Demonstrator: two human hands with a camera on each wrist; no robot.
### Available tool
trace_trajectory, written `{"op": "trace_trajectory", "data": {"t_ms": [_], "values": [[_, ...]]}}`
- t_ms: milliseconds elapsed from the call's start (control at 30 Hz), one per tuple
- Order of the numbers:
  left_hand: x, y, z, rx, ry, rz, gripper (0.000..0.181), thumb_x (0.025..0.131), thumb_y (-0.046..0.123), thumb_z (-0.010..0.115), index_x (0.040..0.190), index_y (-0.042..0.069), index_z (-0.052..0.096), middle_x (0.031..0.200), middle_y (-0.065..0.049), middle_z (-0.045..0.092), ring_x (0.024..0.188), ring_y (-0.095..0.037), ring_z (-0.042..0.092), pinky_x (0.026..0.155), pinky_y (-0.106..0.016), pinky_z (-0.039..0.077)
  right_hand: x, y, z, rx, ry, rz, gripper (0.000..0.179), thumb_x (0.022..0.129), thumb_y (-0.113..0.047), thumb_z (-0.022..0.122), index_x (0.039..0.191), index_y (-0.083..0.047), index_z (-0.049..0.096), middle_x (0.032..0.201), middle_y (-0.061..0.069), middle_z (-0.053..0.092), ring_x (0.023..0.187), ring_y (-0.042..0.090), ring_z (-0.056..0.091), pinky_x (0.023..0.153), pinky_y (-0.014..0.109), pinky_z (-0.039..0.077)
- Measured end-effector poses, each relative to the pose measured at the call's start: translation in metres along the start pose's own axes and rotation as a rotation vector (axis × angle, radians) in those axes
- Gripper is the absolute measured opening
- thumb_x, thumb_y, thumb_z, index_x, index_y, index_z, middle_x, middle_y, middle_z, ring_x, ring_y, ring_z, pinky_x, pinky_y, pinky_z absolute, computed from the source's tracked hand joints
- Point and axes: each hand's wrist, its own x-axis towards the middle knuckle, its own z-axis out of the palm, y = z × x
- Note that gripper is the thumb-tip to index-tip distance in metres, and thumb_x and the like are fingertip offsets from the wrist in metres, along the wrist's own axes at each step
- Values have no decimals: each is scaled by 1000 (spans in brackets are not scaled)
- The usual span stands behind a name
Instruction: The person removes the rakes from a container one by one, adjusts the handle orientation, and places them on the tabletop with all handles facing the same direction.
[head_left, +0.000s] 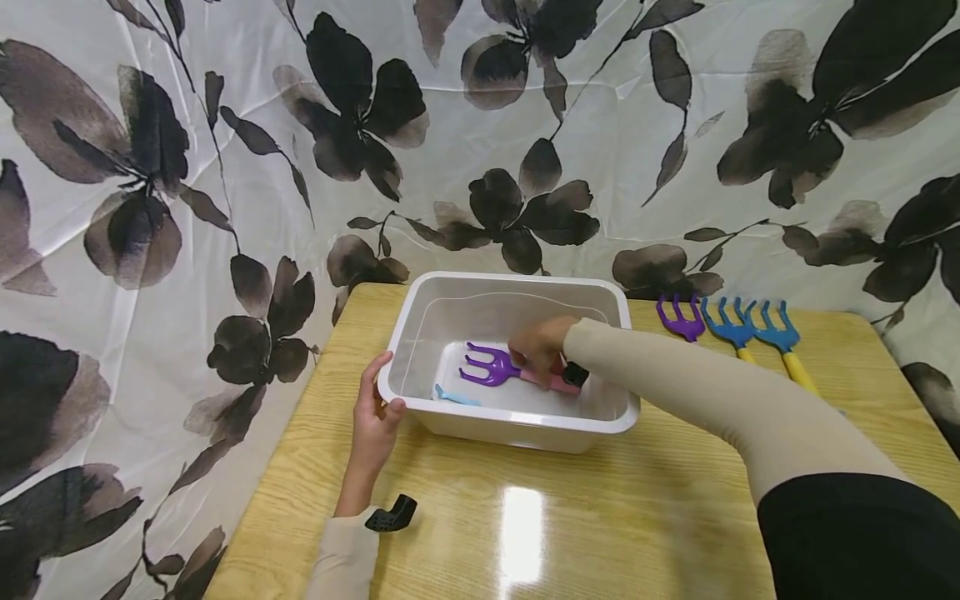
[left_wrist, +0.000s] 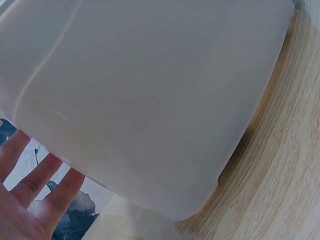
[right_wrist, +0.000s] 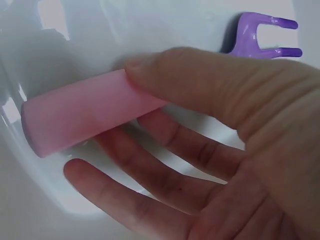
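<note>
A white plastic bin (head_left: 495, 429) sits on the table. At its front left corner is my left hand (head_left: 375, 417), holding the rim with the thumb at the front and the fingers along the left side. In the left wrist view the fingers (left_wrist: 37, 182) lie against the bin's outer wall. My right hand (head_left: 542, 346) reaches inside and grips the pink handle (right_wrist: 85, 110) of a purple hand rake (head_left: 491, 367), thumb on top and fingertips at the lower side. The rake's prongs point left. A small light-blue piece (head_left: 456, 396) lies on the bin's floor near the front left.
Right of the bin, another purple hand rake (head_left: 681, 321) and two blue ones, a nearer blue rake (head_left: 727, 327) and a farther-right blue rake (head_left: 778, 333) with yellow handles, lie on the wooden table (head_left: 637, 517). A floral cloth (head_left: 450, 150) hangs behind.
</note>
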Motion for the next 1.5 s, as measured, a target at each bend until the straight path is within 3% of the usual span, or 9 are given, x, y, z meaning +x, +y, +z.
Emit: {"op": "trace_trajectory", "data": {"t_ms": [167,333,533,800,1000,1300,1500], "values": [[0,0,1,1,3,22,77,97,56,64,155,13,38,147,-19,46,116,-49,50,89,-22,51,4,4,1,78,-19,-18,50,78,7,81,114,-17,55,94,12,60,72,23,63,60,34,56],[0,0,0,-22,4,-3,81,94,59,65,155,12,38,148,-21,45,117,-45,51,87,-22,53,6,4,1,174,20,-63,57,81,16,70,123,-20,53,108,14,50,75,25,60,61,41,60],[0,-1,-1,-34,5,-9,81,94,57,66,154,9,38,149,-24,44,116,-41,52,86,-22,53,10,4,0,172,41,-84,58,80,18,68,122,-20,54,129,13,43,80,31,66,58,41,61],[0,1,-1,10,3,-2,80,95,59,64,155,12,38,152,-19,43,117,-46,51,89,-22,52,5,0,-3,159,56,-87,54,82,15,71,120,-21,55,129,14,45,80,31,67,59,40,61],[-1,-2,-2,6,4,-10,77,97,56,64,155,12,38,152,-21,43,119,-44,52,90,-22,52,-9,-10,-12,87,82,-132,49,85,12,69,122,-18,56,130,14,48,82,26,65,58,37,60],[-2,0,1,7,14,-1,79,97,57,64,155,11,37,150,-22,45,117,-44,52,89,-22,53,-41,-20,-33,-33,110,-156,45,86,5,75,125,-13,61,131,22,52,77,24,65,64,43,62],[-2,4,3,9,14,-9,77,97,55,65,155,12,38,149,-20,44,117,-40,52,90,-21,52,-69,-21,-43,-33,172,-190,45,87,-3,79,125,-18,61,115,15,61,83,24,67,56,36,60]]}}
